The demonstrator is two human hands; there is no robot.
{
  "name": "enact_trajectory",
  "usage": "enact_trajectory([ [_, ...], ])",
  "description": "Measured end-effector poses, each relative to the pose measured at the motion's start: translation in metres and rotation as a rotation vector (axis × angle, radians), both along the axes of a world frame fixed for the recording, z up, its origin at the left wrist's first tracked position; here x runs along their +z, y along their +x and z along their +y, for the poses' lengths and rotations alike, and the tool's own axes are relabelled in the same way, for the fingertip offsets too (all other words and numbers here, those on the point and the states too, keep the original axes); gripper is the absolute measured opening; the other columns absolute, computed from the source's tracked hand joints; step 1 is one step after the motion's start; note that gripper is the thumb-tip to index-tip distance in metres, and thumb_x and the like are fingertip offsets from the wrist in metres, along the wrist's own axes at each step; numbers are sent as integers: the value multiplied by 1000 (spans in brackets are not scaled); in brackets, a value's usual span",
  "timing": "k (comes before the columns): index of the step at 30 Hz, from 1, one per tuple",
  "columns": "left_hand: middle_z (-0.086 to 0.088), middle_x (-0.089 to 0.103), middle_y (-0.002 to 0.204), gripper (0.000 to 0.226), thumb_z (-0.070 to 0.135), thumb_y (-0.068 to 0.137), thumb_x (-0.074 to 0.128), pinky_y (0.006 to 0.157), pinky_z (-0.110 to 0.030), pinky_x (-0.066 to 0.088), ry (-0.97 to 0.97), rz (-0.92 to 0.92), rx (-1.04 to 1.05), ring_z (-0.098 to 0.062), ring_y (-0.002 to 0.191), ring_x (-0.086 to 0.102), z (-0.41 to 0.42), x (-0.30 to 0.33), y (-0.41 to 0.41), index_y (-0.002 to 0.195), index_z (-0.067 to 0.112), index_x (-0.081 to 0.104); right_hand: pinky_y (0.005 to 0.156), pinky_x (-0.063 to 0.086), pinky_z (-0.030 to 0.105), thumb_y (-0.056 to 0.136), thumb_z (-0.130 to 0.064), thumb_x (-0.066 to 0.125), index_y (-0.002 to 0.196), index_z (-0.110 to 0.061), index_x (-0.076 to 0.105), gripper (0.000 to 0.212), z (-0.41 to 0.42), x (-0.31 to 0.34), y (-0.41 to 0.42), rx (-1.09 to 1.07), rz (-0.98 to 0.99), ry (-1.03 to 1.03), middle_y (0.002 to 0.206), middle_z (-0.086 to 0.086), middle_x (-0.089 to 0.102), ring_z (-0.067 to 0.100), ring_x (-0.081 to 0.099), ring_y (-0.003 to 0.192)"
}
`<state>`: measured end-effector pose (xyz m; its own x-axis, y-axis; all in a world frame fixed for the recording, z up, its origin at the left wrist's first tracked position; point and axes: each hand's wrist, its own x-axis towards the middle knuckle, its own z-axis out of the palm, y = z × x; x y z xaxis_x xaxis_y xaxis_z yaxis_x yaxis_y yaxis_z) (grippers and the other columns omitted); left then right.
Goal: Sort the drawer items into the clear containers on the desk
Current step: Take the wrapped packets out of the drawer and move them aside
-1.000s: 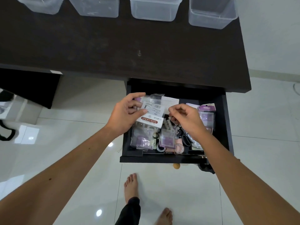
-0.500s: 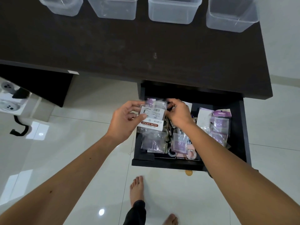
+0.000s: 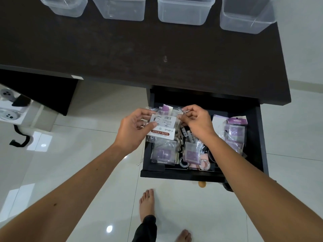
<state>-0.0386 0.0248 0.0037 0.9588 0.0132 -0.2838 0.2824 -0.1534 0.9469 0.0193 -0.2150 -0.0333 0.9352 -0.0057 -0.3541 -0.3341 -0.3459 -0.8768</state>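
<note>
Standing before the dark wooden desk (image 3: 122,55), whose four clear plastic containers (image 3: 185,10) look empty, the person works over the open black drawer (image 3: 201,173). Since a second ago the right hand (image 3: 195,122) has moved up from the loose packets to pinch the top corner of the clear-wrapped packets (image 3: 163,125), which the left hand (image 3: 133,131) still grips above the drawer. Sorting is barely started, I judge. The red label reads "STICKY NOTE"; "EVEREADY" shows on a battery (image 3: 193,169).

My hands (image 3: 162,124) hold a sticky note pack (image 3: 161,130) over the open drawer (image 3: 201,173) of clear packets (image 3: 234,137); four clear containers (image 3: 185,11) line the bench's far edge
</note>
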Motion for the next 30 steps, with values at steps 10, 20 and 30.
enact_trajectory([
  [10,0,78,108,25,13,93,80,76,-33,65,14,-31,3,-18,96,79,-18,7,8,108,27,65,65,66,35,95,-9,77,116,-19,68,25,-45,41,-20,-53,-61,70,83,-5,70,22,79,81],
  [20,2,76,112,32,7,98,72,67,-25,64,-34,-48,-64,-15,95,79,-83,5,8,121,27,62,55,62,29,97,-6,72,115,-20,66,23,-115,87,-54,-172,-204,106,94,12,72,19,76,76],
  [30,-16,68,120,39,21,108,56,67,-56,66,-80,-84,-257,-42,105,70,-114,0,2,142,40,61,58,63,54,92,-11,80,116,-18,70,27,-103,59,-66,-105,-128,7,89,5,67,27,75,60],
])
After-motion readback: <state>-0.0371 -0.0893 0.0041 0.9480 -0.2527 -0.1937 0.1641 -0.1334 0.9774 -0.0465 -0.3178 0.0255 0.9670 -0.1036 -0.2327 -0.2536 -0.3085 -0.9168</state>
